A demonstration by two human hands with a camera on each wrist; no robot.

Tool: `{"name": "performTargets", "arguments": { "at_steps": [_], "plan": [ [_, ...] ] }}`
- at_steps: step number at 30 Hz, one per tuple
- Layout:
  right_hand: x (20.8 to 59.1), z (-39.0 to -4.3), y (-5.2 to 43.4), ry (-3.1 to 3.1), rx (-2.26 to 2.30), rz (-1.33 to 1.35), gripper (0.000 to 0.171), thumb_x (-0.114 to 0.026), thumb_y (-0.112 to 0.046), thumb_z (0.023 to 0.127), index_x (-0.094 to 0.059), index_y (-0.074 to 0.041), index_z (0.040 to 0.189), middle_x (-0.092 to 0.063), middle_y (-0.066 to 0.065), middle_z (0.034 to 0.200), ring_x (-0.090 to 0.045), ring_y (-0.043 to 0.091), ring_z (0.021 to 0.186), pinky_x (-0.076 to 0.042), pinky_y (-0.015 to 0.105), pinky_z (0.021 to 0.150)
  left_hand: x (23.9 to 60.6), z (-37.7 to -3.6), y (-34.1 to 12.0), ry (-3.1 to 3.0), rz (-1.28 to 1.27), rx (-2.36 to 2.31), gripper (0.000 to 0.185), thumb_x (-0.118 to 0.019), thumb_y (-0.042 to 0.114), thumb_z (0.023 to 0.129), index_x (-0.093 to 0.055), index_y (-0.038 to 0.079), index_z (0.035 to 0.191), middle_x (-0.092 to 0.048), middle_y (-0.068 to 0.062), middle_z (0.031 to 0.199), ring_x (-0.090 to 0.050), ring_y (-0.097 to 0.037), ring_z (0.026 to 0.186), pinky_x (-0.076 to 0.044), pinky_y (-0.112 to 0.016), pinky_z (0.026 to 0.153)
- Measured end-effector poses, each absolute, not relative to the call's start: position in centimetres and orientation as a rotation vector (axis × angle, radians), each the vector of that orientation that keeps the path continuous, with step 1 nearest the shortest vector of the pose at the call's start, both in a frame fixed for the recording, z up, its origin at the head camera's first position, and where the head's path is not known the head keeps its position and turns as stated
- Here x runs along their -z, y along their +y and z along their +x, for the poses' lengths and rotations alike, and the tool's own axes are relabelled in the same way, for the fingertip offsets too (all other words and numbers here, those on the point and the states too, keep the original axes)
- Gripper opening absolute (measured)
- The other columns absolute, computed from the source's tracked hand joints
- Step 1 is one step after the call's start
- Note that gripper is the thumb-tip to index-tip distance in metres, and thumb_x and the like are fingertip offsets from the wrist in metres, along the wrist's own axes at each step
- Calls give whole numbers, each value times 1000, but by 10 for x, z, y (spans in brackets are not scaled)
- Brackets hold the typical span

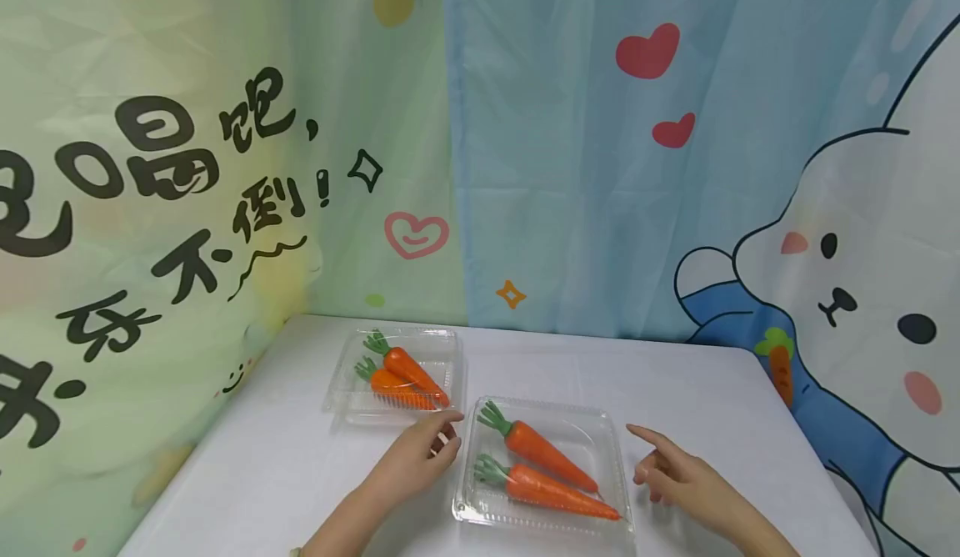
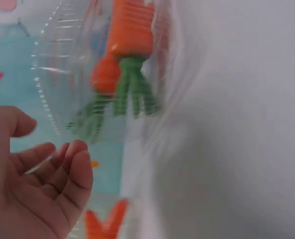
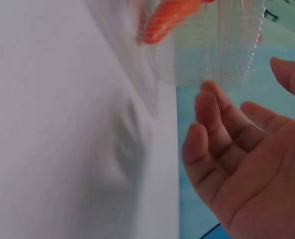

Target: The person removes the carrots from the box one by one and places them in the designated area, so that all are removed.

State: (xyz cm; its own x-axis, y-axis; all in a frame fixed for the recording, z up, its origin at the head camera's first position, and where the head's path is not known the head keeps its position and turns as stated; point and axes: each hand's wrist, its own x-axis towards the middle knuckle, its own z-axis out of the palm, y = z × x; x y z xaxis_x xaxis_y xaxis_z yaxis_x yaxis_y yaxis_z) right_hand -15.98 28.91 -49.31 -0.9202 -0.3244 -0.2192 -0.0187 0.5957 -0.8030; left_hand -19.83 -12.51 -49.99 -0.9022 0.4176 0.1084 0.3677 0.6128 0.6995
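Note:
A clear plastic box (image 1: pixel 551 525) with a ribbed rim stands at the near middle of the table. In it lie two orange carrots (image 1: pixel 555 457) side by side, green tops to the left. My left hand (image 1: pixel 422 455) is at the box's left side, fingers loosely bent and holding nothing. In the left wrist view, the carrots' green tops (image 2: pixel 132 89) show through the ribbed wall, beyond the fingertips. Off the box's right side hovers my right hand (image 1: pixel 686 482), index finger pointing toward it, nothing in its grasp. The right wrist view shows a carrot tip (image 3: pixel 160 30) above those fingers.
Farther back on the left, another clear box (image 1: pixel 341 390) holds two carrots (image 1: pixel 408 378) partly overlapping. Both boxes are on a white-covered table (image 1: pixel 247 465). Printed curtains (image 1: pixel 555 207) hang along its back and left sides.

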Motion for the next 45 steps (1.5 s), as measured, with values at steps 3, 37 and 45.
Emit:
{"name": "performTargets", "arguments": {
  "at_steps": [3, 37, 45],
  "plan": [
    [506, -161, 288, 2324, 1399, -291, 65, -50, -26, 103, -19, -4, 155, -64, 12, 103, -59, 18, 77, -52, 26, 66, 519, -196, -123, 2592, 531, -1362, 37, -56, 23, 100, -54, 9, 134, -61, -1, 95, -59, -5, 69, -51, -23, 57],
    [546, -152, 275, 1516, 1968, -274, 80, -36, -14, 108, 30, -29, 150, -58, -10, 85, -58, 5, 72, -50, 19, 73, 562, -193, -123, 1846, 412, -1940, 67, -54, 5, 95, -30, 20, 155, -53, 2, 96, -49, -6, 69, -47, -19, 60],
    [550, -154, 277, 1401, 2003, -241, 80, -33, -12, 107, 31, -34, 149, -60, -8, 90, -57, 7, 77, -49, 21, 82, 562, -192, -123, 1768, 326, -2020, 58, -51, 20, 101, -31, 13, 154, -51, 4, 90, -47, -8, 68, -47, -21, 62]
  ]
}}
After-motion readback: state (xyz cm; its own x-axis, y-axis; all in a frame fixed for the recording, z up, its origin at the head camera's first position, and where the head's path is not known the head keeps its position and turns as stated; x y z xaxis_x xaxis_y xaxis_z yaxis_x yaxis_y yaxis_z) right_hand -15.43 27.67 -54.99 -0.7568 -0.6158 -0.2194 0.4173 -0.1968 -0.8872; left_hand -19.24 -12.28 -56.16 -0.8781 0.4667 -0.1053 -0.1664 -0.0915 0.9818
